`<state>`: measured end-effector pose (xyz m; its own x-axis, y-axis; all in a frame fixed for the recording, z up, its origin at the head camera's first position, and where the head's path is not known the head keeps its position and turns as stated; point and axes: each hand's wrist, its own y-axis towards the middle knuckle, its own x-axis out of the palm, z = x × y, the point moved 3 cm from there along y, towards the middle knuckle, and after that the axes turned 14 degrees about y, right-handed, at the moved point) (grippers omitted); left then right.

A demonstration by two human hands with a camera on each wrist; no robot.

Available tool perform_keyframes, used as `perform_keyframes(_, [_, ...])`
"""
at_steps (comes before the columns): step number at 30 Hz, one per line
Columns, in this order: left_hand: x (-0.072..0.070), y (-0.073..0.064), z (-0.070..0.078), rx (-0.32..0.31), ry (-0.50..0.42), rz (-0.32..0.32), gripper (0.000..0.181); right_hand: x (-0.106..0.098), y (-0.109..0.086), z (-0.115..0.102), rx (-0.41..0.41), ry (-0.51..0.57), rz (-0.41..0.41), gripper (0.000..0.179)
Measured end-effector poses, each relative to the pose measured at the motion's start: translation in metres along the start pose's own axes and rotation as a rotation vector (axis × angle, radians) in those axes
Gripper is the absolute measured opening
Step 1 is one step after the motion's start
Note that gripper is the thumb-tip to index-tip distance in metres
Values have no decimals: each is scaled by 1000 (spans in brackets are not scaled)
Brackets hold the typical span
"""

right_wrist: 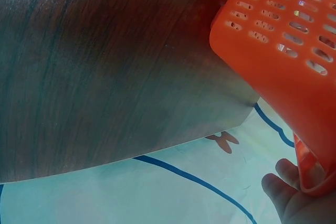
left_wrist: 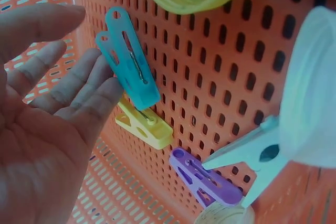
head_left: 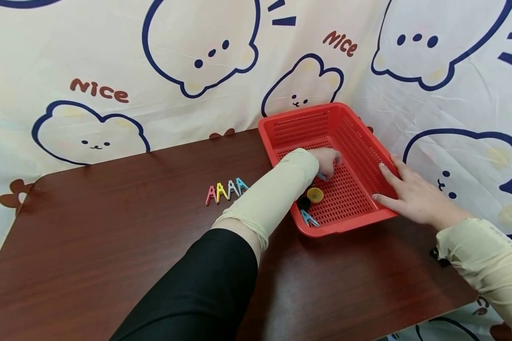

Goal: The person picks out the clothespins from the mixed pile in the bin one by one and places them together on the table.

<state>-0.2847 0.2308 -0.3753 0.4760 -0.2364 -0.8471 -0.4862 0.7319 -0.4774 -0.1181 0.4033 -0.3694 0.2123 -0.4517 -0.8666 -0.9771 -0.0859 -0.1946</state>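
Behind a dark brown, wood-grained bench, white cloth printed with blue-outlined animal faces and the word "Nice" is being used as a backdrop along two sides. At the bench's far right, a red, perforated plastic basket is being gripped at its right rim by the right hand. Inside the basket, the left hand is being held low, its grip slack, with fingers being loosely extended and the thumb being held apart. Beside its fingertips, a teal plastic spring clip is being borne by the basket floor; whether it is being touched cannot be told. In the left wrist view, a yellow plastic clip is being partly overlapped by the teal one, and a purple plastic clip is being met by a pale, A-shaped clip. Near the basket's left side, a round yellow plastic cap is being neighboured by a round black object. Left of the basket, four A-shaped plastic clips, pink, yellow, white and blue, are being displayed in a row
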Motion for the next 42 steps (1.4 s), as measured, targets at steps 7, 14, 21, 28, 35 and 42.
perform_keyframes(7, [1, 2, 1, 2, 91, -47, 49, -1, -1, -1, 7, -6, -5, 96])
perform_keyframes(14, [7, 14, 1, -22, 161, -29, 56, -1, -1, 1, 10, 7, -5, 98])
perform_keyframes(21, [15, 30, -3, -50, 209, -32, 42, 0, 0, 1, 12, 13, -4, 99])
perform_keyframes(28, [10, 31, -6, 17, 308, -17, 14, -1, 3, 0, 3, 27, -3, 99])
perform_keyframes(35, [0, 8, -10, 42, -47, 5, 10, -1, 7, -5, -10, 16, -7, 97])
perform_keyframes(42, [-5, -11, -2, 121, -828, -32, 18, -2, 2, -5, 14, 12, -17, 97])
